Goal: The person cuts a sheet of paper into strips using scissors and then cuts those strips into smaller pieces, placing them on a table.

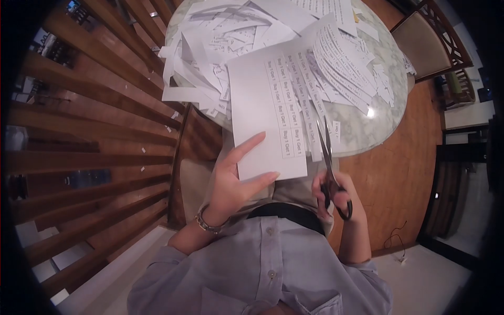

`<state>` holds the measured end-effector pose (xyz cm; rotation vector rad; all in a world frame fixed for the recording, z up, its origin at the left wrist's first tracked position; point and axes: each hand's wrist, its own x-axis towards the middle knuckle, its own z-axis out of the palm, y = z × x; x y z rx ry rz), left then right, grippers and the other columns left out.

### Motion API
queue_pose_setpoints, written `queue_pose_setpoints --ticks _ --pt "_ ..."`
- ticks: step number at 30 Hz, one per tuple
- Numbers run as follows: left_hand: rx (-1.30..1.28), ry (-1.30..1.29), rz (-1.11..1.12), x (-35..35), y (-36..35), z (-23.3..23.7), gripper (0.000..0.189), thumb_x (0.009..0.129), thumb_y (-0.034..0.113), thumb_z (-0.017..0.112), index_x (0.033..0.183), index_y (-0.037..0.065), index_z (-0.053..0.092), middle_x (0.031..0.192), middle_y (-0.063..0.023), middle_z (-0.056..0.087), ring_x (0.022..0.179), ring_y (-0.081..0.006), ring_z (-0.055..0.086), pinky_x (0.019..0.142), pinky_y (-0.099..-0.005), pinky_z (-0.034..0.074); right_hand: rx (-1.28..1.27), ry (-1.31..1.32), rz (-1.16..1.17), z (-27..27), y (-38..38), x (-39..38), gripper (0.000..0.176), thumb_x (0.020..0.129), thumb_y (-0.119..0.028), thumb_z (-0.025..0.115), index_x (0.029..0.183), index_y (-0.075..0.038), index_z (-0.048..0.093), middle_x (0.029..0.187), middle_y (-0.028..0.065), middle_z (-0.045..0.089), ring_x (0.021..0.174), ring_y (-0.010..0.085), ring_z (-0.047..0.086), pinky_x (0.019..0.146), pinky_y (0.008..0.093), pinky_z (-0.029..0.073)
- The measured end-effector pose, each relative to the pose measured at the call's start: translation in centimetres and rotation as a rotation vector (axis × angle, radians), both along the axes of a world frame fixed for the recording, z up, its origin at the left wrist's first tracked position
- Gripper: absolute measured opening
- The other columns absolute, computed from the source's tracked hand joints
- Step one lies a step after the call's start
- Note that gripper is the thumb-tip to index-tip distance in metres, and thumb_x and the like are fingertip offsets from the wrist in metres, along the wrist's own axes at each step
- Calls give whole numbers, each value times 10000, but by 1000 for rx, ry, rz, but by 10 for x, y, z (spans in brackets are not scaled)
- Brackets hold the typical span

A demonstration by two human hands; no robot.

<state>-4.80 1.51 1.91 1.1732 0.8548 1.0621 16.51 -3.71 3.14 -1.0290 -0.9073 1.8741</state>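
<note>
A white printed paper sheet with rows of "Buy 1 Get 1" is pinched at its lower left by my left hand, thumb and index finger lying over its face. A pair of scissors with black handles is gripped in my right hand, fingers in the loops. Its blades are slightly apart and point up beside the sheet's right edge. A strip of print hangs along that edge. To the upper right, a fan of printed paper strips curves over the table.
A round marble table carries a heap of cut paper. Wooden slats run along the left. A chair stands at the upper right, and a cable lies on the floor. Small paper scraps lie on the floor at left.
</note>
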Motion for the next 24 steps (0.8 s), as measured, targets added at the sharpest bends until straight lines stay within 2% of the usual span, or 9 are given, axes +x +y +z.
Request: queue_pose_setpoints --ticks 1,3,7,10,11,14,15,22,24 --pt "-16 3 1 0 1 -2 551 645 -36 643 1146 -26 414 1020 -116 520 927 -130 499 791 -240 405 -16 3 1 2 -12 1 587 618 -482 657 839 17 442 602 11 416 398 103 467 377 197 401" --pt "-38 35 -32 2 3 -5 585 654 -76 604 1182 -40 355 1047 -118 505 901 -123 510 699 -215 454 -145 -17 32 6 -31 3 714 493 -568 691 849 2 453 614 4 420 447 89 465 407 195 403" --pt "-59 40 0 10 4 -17 582 660 -77 602 1185 -35 354 1040 -109 508 892 -119 509 691 -209 458 -88 -140 179 -8 -50 -1 695 487 -581 689 843 -28 465 637 -4 433 550 66 411 477 196 336" --pt "-91 10 7 14 3 -19 584 662 -74 605 1188 -27 356 1038 -105 509 889 -115 509 695 -209 459 -40 -197 211 -17 -46 -9 695 480 -571 699 844 -28 462 638 -9 426 546 69 399 476 194 310" --pt "-103 14 -2 15 2 -18 582 663 -72 606 1188 -23 358 1035 -103 510 883 -114 510 694 -210 460 -72 -92 133 -22 -47 -14 627 514 -504 718 834 -31 460 640 -8 421 545 64 396 473 196 314" --pt "-98 28 -15 15 0 -16 579 666 -69 607 1188 -17 361 1030 -99 511 873 -110 513 689 -212 462 -51 -75 126 -26 -38 -21 520 574 -406 707 837 -35 456 652 -4 420 541 56 406 474 191 326" --pt "-83 35 -22 15 -1 -15 577 667 -68 607 1187 -14 364 1028 -97 511 868 -109 514 685 -212 464 -32 -39 122 -25 -35 -23 421 599 -288 667 844 -24 448 672 7 419 522 57 432 471 188 355" --pt "-134 41 -32 14 -4 -15 574 666 -67 608 1184 -19 365 1036 -100 509 894 -110 504 721 -212 447 -86 45 103 -27 -32 -28 410 607 -257 647 843 0 432 682 24 414 488 71 462 433 190 381" --pt "-59 39 3 16 -4 -18 553 656 -15 645 1152 -35 402 1005 -103 529 872 -102 507 707 -208 439 -69 44 89 -29 -32 -27 416 621 -283 651 836 -4 430 679 24 412 474 69 455 414 186 373"
